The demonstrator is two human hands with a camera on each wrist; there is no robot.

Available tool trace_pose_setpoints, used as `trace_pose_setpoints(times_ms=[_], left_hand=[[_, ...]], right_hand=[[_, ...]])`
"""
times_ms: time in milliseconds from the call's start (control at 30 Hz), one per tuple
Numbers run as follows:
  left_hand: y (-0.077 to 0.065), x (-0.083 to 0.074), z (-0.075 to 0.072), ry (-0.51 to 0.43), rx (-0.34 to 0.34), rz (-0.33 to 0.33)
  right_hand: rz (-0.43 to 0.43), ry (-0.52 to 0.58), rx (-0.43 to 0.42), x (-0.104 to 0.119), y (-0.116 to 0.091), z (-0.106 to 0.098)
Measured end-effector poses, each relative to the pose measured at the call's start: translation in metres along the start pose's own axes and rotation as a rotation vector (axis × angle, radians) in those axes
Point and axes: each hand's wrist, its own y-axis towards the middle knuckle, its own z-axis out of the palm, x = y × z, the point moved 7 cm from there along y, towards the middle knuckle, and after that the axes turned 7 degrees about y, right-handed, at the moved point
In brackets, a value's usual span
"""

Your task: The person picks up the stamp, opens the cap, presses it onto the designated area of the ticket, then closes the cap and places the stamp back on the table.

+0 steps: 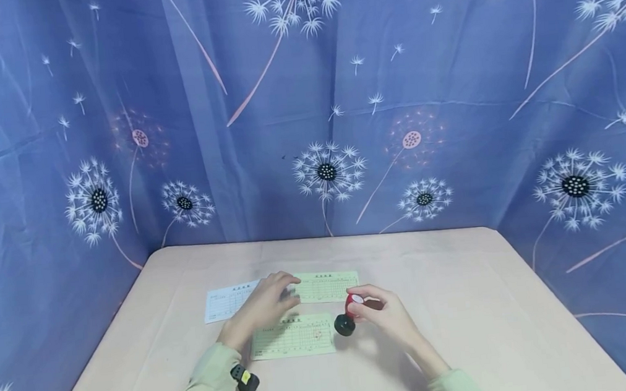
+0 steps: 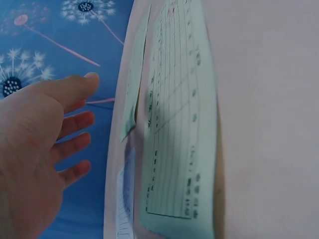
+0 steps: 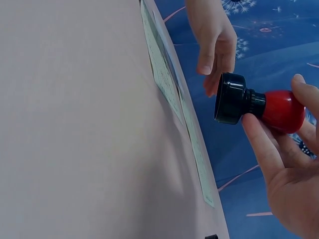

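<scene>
My right hand holds a stamp by its red handle, with the black base of the stamp tilted down. In the right wrist view, the thumb and fingers hold the red part of the stamp. My left hand hovers over the papers with fingers spread a little and holds nothing. Beneath its wrist lies the nearer green form pad, which bears a small red mark near its right end. A second green form pad lies behind, and a bluish-white form at left is partly hidden by the hand.
The papers lie on a pale table. A blue curtain with dandelion prints stands behind the table and along both sides. A black wrist device with a yellow mark sits at the left cuff.
</scene>
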Motion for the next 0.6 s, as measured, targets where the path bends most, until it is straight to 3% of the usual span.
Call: trace_pose_setpoints(times_ms=[400,600], left_hand=[[0.021,0.019,0.008,-0.051,0.055,-0.039],[0.03,0.019,0.015,-0.028,0.066,-0.031]], right_hand=[[0.016,-0.051,-0.053,-0.001,-0.004,-0.013],[0.012,-0.042,-0.052,0.0,-0.004,-0.016]])
